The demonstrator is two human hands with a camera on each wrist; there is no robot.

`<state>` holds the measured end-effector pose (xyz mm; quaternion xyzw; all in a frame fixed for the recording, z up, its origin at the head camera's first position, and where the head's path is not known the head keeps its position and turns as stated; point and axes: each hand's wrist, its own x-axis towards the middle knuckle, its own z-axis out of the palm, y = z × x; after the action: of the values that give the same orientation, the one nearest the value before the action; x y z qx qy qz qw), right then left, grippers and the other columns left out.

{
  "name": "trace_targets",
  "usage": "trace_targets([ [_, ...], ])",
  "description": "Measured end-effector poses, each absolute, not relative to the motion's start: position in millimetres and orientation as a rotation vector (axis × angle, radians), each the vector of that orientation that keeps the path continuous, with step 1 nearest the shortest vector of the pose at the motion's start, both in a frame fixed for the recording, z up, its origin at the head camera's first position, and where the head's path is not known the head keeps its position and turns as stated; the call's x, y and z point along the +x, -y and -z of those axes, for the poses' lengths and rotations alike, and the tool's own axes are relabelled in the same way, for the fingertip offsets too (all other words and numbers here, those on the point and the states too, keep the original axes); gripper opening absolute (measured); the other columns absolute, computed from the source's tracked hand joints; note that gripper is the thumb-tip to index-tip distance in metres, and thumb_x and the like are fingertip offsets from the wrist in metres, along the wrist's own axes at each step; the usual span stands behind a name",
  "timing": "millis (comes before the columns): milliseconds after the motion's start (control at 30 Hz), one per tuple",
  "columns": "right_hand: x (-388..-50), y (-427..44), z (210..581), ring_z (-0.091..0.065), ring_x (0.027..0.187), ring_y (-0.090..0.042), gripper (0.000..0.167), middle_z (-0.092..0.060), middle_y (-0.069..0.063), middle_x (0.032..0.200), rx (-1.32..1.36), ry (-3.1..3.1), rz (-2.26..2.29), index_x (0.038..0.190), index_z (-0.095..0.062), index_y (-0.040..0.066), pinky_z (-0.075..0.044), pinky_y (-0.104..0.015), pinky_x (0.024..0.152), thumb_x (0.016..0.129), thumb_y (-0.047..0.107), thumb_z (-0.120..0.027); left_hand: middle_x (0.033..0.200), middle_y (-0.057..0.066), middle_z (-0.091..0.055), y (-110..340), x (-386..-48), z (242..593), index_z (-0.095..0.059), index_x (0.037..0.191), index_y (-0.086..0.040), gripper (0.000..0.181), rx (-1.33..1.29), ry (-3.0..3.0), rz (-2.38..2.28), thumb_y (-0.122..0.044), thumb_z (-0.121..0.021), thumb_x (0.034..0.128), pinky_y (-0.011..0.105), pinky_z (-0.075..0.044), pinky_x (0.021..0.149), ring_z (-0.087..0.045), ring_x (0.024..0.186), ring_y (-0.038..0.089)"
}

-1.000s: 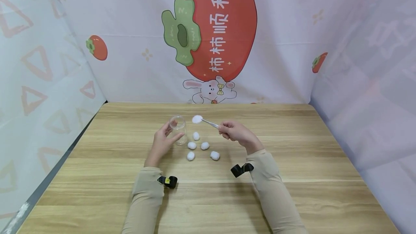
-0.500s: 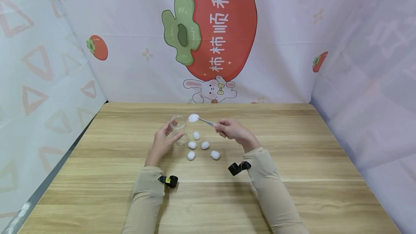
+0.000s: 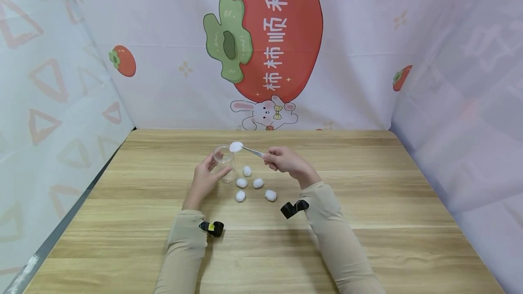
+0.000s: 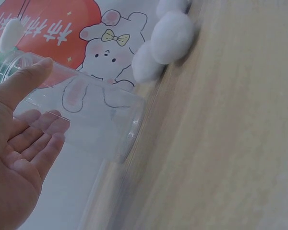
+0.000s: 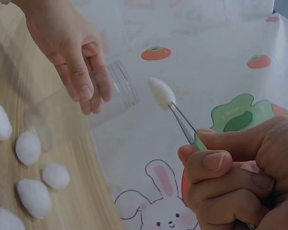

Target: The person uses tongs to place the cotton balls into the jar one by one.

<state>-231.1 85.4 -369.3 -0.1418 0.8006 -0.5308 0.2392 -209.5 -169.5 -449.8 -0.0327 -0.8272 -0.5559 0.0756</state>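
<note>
My left hand (image 3: pixel 205 177) grips a clear open-mouthed jar (image 3: pixel 225 172) that stands upright on the table, thumb on one side and fingers on the other. In the left wrist view the jar (image 4: pixel 105 115) looks see-through with nothing visible inside. My right hand (image 3: pixel 287 162) pinches metal tweezers (image 3: pixel 253 151) between thumb and forefinger. Their tips hold a cotton ball (image 3: pixel 235 147) beside the jar's rim, slightly above and to its right. The right wrist view shows this cotton ball (image 5: pixel 162 93) apart from the jar mouth (image 5: pixel 125 84).
Several more cotton balls lie on the wooden table (image 3: pixel 261 248) right of and in front of the jar, among them a near right one (image 3: pixel 270 195) and a far one (image 3: pixel 247 171). A printed cloth (image 3: pixel 163 90) hangs behind the table.
My right hand has moved left with the tweezers, bringing the cotton ball from right of the jar to beside its rim. The left hand and jar have stayed in place.
</note>
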Motion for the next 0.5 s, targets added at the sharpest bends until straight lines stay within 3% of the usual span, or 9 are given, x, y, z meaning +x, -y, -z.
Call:
trace_targets([
  [500, -231.7, -74.8, 368.6, -0.028, 0.046, -0.006, 0.024, -0.042, 0.005, 0.055, -0.414, -2.179, 1.456, 0.084, -0.054, 0.000, -0.020, -0.017, 0.043, 0.101, 0.015, -0.046, 0.142, 0.023, -0.051, 171.6, -211.4, 453.6, -0.042, 0.142, 0.002, 0.071, -0.092, 2.505, 1.656, -0.016, -0.076, 0.0825, 0.039, -0.042, 0.116, -0.048, 0.134, 0.038],
])
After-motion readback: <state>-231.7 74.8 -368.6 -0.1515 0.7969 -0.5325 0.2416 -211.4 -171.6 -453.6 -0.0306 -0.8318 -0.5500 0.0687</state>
